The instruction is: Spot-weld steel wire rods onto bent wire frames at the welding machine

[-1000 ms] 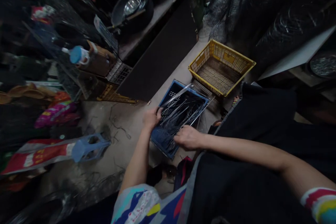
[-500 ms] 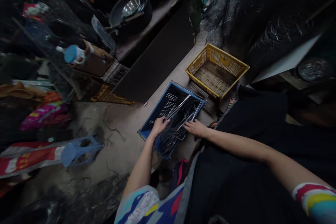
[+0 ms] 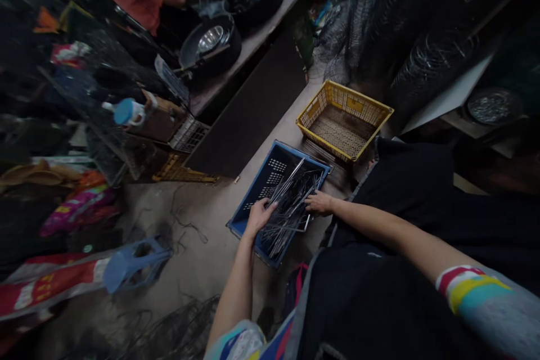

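— Fingers (image 3: 268, 206) of left hand (image 3: 259, 215) spread loosely on the metal rods (image 3: 291, 197) in the blue crate (image 3: 295, 153); right hand (image 3: 319, 202) laid on same heap, grip unclear.
— Thin, stiff, slippery, probably tangled; best gathered mid-length as a bundle.
— Against a second ago?
— Then pinching one long rod up; now down on the heap.

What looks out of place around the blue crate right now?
The blue stool lies tipped on its side on the floor left of the blue crate, and loose wire scraps are strewn between them.
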